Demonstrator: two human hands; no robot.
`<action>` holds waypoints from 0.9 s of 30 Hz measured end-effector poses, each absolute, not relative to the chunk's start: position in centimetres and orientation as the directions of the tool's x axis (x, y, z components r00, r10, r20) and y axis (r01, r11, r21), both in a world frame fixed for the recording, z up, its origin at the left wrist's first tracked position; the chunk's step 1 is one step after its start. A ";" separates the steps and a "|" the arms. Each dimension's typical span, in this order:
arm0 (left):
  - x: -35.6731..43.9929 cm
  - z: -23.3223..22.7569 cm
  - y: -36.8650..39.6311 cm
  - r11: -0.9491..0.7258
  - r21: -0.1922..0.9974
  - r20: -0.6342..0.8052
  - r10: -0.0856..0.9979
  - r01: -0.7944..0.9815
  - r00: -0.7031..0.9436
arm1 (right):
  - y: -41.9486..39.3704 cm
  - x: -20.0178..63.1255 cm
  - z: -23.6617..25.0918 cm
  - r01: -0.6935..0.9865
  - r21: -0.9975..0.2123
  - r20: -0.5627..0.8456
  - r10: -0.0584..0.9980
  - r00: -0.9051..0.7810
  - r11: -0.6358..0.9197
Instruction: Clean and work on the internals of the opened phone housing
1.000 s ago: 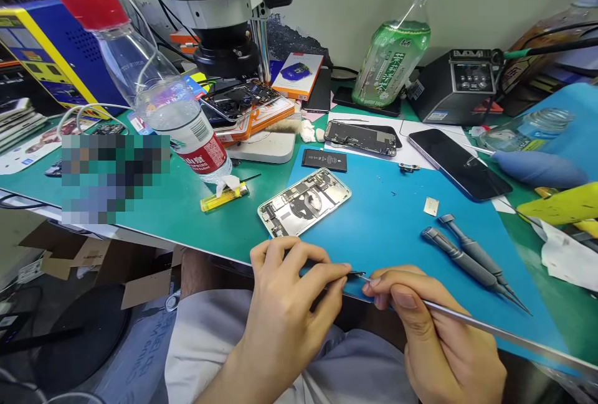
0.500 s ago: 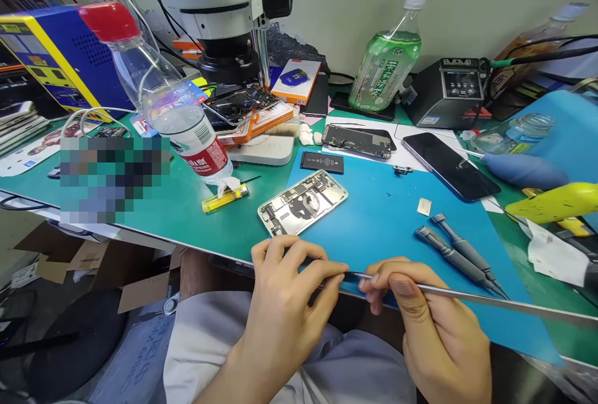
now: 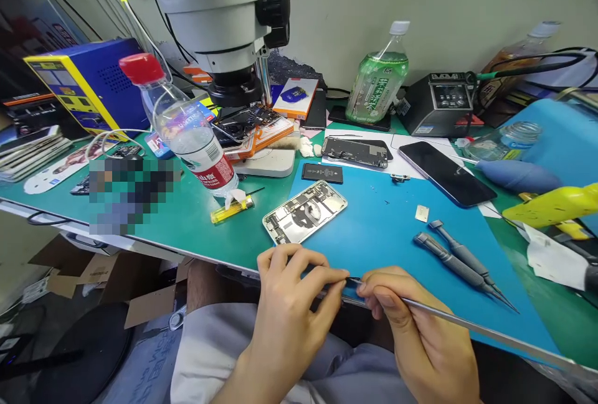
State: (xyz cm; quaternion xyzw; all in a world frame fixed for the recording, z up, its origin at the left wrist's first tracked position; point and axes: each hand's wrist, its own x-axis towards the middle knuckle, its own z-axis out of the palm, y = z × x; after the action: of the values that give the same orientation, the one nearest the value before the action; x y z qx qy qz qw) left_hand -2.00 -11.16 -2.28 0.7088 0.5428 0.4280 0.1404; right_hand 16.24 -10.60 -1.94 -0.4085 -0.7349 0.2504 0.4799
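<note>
A: What's in hand?
B: Small dark part [image 3: 354, 281], pinched at the near counter [image 3: 187, 217] edge, over the front rim of the blue mat [image 3: 387, 230]. Too small to tell what it is.

A: Change from the earlier frame?
B: Hardly any. The head camera has tilted up, so the microscope [image 3: 219, 12] shows more and everything sits lower in view. Hands have stayed at the same spot, fingertips now a bit closer together.

A: Left hand?
B: Left hand [image 3: 292, 304] is palm down, fingers curled, thumb and forefinger closed narrow on the part from the left.

A: Right hand?
B: Right hand [image 3: 415, 335] is closed around a thin metal tool [image 3: 448, 320]; its tip meets the part, the shaft runs off right and low across the mat edge.

A: Around it?
B: Opened phone frame [image 3: 304, 212] just behind the left hand on the mat. Two grey screwdrivers [image 3: 460, 261] lie to the right, apart from the hands. Black battery [image 3: 322, 173] and dark phone [image 3: 446, 173] are farther back. Yellow lighter [image 3: 232, 210] sits beside the red-capped water bottle [image 3: 187, 136] on the left. Green bottle [image 3: 377, 80] stands by the wall.
</note>
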 end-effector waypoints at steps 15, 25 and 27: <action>-1.8 -2.1 -11.2 -0.380 0.644 0.468 0.882 0.664 0.051 | -11.1 16.2 -2.2 0.326 -0.841 0.414 0.901 -0.128 0.433; -1.9 -2.3 -11.1 -0.406 0.641 0.500 0.865 0.651 0.048 | -11.1 16.2 -2.0 0.310 -0.845 0.417 0.899 -0.131 0.437; -1.9 -2.3 -11.1 -0.410 0.638 0.507 0.861 0.652 0.046 | -11.1 16.1 -2.0 0.310 -0.846 0.413 0.901 -0.130 0.433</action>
State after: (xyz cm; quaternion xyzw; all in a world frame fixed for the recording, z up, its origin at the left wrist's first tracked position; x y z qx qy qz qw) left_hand -1.86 -11.09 -2.33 0.7134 0.5300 0.4431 0.1179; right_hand 16.12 -11.07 -2.02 -0.4396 -0.6890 0.3006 0.4915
